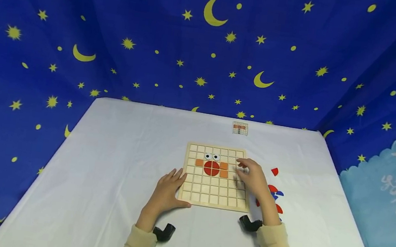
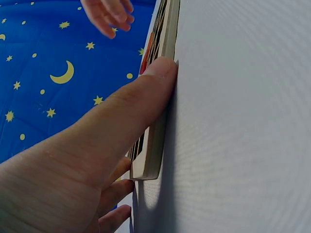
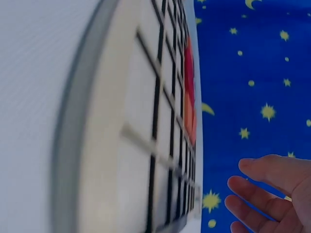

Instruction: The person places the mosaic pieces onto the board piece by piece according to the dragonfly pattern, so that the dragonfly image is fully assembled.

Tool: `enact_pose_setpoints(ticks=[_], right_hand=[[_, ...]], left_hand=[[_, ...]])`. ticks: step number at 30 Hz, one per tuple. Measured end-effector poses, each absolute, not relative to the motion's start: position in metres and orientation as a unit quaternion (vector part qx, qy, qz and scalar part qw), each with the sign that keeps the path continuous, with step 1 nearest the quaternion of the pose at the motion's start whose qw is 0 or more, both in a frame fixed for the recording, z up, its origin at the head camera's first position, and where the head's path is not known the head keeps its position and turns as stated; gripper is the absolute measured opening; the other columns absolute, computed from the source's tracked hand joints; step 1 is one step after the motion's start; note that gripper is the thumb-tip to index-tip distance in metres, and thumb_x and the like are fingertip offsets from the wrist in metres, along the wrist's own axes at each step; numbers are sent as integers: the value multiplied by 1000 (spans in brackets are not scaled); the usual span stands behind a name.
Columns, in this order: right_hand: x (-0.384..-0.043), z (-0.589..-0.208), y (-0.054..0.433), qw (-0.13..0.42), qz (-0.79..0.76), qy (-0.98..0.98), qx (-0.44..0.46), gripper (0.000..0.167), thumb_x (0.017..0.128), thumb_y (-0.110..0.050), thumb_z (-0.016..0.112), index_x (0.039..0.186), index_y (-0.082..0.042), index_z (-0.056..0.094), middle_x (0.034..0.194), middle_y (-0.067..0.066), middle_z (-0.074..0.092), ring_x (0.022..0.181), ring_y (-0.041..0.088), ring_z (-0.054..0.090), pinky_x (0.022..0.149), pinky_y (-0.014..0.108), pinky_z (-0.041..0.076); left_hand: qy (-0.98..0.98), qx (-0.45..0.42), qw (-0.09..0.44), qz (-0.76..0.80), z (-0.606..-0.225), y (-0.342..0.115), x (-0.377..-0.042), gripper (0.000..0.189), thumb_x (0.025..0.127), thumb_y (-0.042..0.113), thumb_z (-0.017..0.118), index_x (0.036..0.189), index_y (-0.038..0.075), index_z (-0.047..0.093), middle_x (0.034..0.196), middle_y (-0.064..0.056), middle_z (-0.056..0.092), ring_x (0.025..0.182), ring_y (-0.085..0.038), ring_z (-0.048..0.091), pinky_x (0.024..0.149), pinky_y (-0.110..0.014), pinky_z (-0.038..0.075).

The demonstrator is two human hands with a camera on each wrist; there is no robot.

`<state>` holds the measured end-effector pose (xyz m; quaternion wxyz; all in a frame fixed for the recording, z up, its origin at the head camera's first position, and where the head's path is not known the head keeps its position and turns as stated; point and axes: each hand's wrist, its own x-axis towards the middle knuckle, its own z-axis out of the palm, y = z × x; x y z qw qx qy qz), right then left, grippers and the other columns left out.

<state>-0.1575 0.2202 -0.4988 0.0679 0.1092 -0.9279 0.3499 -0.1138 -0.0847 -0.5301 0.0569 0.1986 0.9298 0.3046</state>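
A wooden grid board (image 1: 211, 191) lies on the table. Red quarter-circle tiles (image 1: 211, 168) form a disc on it, below two eye tiles (image 1: 212, 157). An orange square (image 1: 199, 162) sits left of the disc, and two orange squares (image 1: 223, 169) are stacked on the right. My left hand (image 1: 167, 191) touches the board's near-left corner, thumb along the near edge and fingers beside the left edge. In the left wrist view, the thumb (image 2: 136, 97) lies against the rim. My right hand (image 1: 253, 177) hovers over the board's right side, fingers apart, nothing visible between them.
Loose red tiles (image 1: 274, 172) and blue tiles (image 1: 280, 193) lie right of the board, some hidden by the right forearm. A small picture card (image 1: 240, 128) with a grid pattern lies at the table's back. A blue starry cloth (image 1: 160, 67) hangs behind.
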Motion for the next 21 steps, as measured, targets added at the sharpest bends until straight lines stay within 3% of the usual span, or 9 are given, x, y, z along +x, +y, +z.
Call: enact_pose_setpoints(ticks=[21], right_hand=[[-130,-510,275,50,325,-944,26,39,82,1,62,120,5,60,104,22,66,97,36,61,88,53,49]], left_hand=[[936,189,72,289,-529,-84,-115,101,64,47,83,144,4,39,154,-17,32,144,-39,25,114,-56,23]])
